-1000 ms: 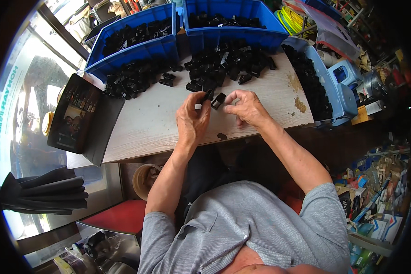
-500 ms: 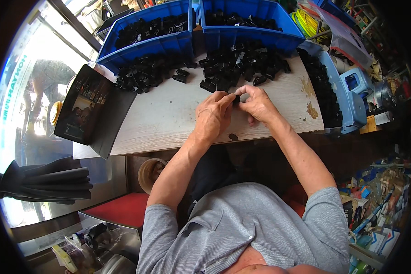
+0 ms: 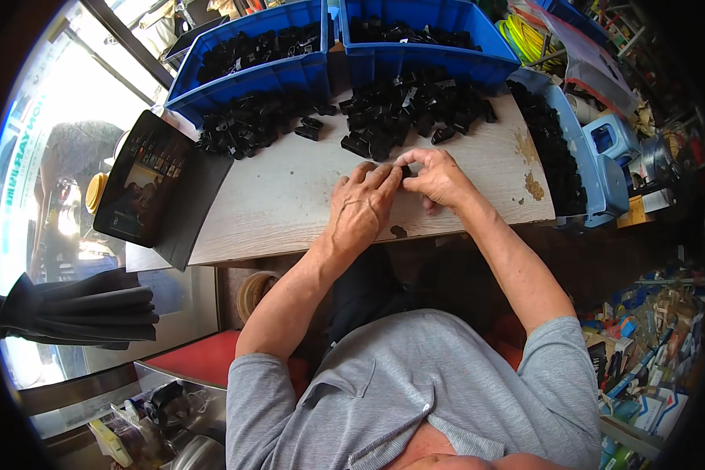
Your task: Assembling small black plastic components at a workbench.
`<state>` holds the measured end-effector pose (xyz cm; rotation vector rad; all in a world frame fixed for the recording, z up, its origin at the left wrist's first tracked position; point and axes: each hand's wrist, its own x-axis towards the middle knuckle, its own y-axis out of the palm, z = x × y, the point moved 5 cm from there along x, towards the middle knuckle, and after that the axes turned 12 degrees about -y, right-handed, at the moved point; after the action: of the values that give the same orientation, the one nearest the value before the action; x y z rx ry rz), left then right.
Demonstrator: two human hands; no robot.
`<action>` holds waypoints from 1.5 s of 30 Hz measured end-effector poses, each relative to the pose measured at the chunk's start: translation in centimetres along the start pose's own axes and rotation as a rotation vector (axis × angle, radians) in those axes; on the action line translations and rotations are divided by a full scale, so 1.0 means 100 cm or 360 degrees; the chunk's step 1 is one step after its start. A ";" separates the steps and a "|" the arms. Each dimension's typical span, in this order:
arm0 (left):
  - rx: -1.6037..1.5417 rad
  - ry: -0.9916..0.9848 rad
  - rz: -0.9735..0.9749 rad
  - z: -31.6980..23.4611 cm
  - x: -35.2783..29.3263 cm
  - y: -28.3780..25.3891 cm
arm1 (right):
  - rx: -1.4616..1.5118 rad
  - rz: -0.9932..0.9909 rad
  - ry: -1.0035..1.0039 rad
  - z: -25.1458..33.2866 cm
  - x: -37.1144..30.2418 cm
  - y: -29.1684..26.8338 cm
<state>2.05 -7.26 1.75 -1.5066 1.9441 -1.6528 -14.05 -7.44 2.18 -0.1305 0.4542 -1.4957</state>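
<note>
Over the table's front half, my left hand [image 3: 362,205] and my right hand [image 3: 440,180] meet around a small black plastic part [image 3: 406,171]. Both hands' fingertips are closed on it, and they cover most of it, so its exact kind does not show. Just beyond my hands lies a heap of black plastic parts [image 3: 415,110], some with light metal-looking bits. Another heap of the same black parts [image 3: 247,125] lies to the left, with a couple of loose pieces [image 3: 309,128] between the two.
Two blue bins [image 3: 251,82] [image 3: 431,59] of black parts line the table's far edge. A lighter blue bin [image 3: 603,192] stands off its right side. A tablet in a dark cover [image 3: 145,180] leans at the left of the pale worn table [image 3: 282,204]. Below sits a round bucket [image 3: 251,294].
My left hand has shifted slightly left and its fingers have straightened somewhat. My left elbow has moved outward. My right hand stays nearly in place at the small black part.
</note>
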 end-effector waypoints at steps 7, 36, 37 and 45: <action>-0.0414 -0.0397 -0.0167 0.015 0.004 -0.014 | 0.0003 -0.0035 -0.0071 -0.010 -0.007 -0.008; 0.0173 -0.0909 -0.0310 0.133 0.023 -0.036 | 0.0215 -0.0672 -0.0099 -0.031 -0.001 -0.086; 0.0081 -0.0893 -0.0336 0.133 0.020 -0.035 | 0.0139 -0.0632 -0.0081 -0.027 0.003 -0.081; 0.0111 -0.0657 -0.0213 0.092 0.005 -0.036 | -0.0205 -0.0603 0.0027 -0.019 0.023 -0.067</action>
<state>10.06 -13.03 1.60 -1.8109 1.5827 -1.3051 -20.96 -9.90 2.36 -0.3194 0.5618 -1.8390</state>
